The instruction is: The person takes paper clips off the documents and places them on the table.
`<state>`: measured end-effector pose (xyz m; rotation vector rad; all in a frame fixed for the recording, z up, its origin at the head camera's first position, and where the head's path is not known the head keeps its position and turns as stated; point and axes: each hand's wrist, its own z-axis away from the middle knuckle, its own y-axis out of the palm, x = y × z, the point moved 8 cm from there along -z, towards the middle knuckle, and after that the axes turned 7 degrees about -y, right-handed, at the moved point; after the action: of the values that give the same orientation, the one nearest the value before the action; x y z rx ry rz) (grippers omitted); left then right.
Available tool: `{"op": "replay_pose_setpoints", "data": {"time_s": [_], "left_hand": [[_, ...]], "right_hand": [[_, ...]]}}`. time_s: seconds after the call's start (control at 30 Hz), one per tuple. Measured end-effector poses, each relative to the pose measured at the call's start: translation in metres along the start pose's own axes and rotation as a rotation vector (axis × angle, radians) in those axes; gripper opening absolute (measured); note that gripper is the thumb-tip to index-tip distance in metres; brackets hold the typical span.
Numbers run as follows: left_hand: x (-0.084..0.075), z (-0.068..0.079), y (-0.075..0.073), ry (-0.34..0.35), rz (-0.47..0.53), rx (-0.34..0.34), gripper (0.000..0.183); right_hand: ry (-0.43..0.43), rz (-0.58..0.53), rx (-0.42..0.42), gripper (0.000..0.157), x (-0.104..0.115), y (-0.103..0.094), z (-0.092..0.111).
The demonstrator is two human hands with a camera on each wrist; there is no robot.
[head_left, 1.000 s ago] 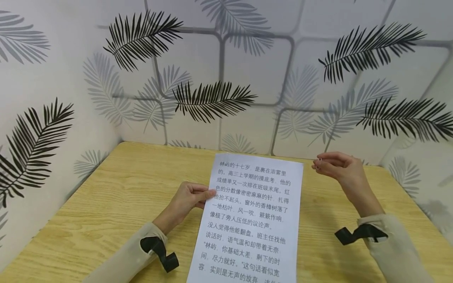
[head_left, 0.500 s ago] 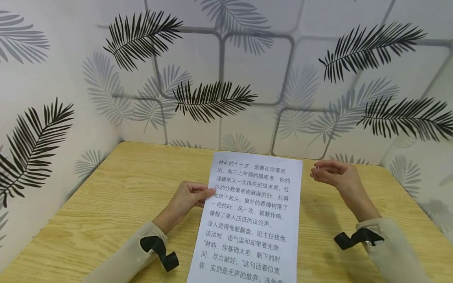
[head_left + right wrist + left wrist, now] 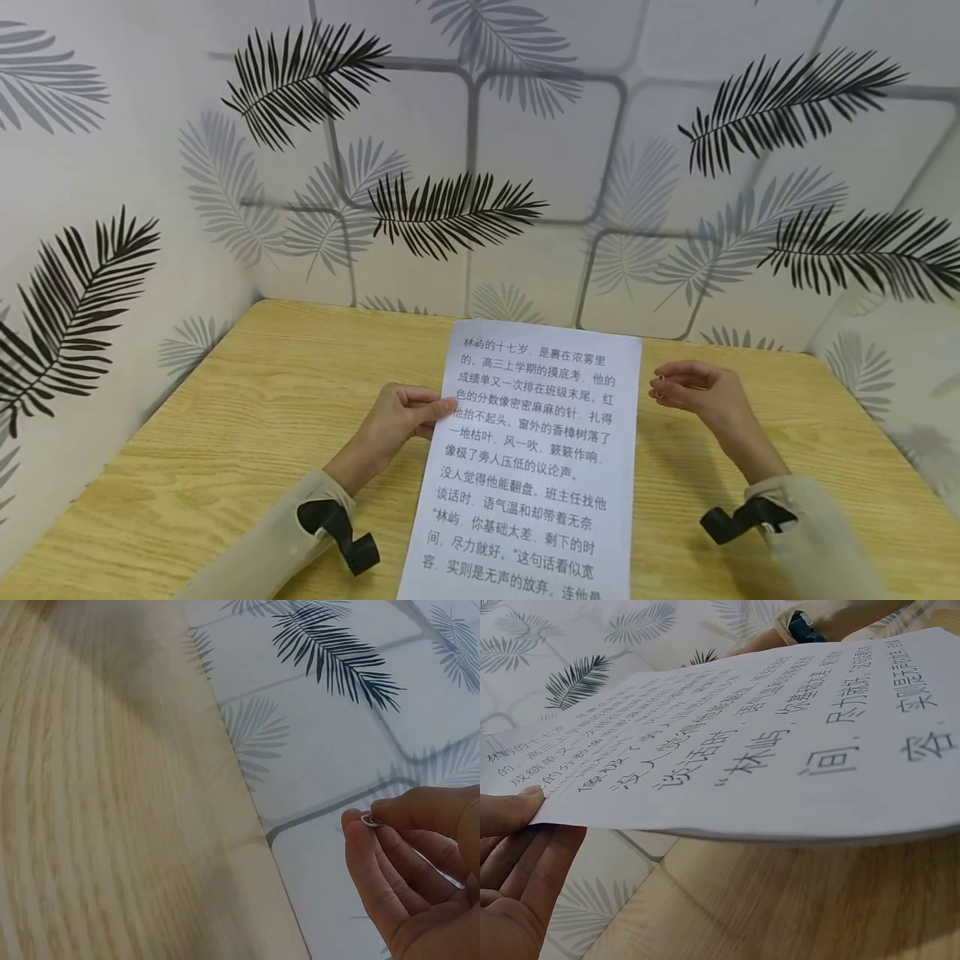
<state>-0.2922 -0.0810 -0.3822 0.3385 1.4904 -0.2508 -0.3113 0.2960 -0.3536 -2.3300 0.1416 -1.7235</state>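
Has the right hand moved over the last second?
Yes. In the head view, the right hand has dropped lower in the picture: it overlapped the back edge of the table and now appears wholly below it.

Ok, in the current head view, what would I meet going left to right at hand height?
Left hand, printed paper, right hand pinching a small pale loop in its fingertips.

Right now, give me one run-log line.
left hand: pinches printed paper | right hand: pinches small loop | small loop: apart from printed paper
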Motion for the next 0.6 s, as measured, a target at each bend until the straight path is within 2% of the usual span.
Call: {"op": "replay_pose_setpoints", "data": {"time_s": [0.2, 0.6], "left_hand": [[0.0, 0.001, -0.001, -0.002, 0.011, 0.002, 0.03], [-0.001, 0.0, 0.001, 0.015, 0.014, 0.014, 0.03]], "right_hand": [[0.047, 0.168, 0.015, 0.033, -0.016, 0.0, 0.002], [0.067, 0.164, 0.023, 0.03, -0.028, 0.003, 0.005]]}}
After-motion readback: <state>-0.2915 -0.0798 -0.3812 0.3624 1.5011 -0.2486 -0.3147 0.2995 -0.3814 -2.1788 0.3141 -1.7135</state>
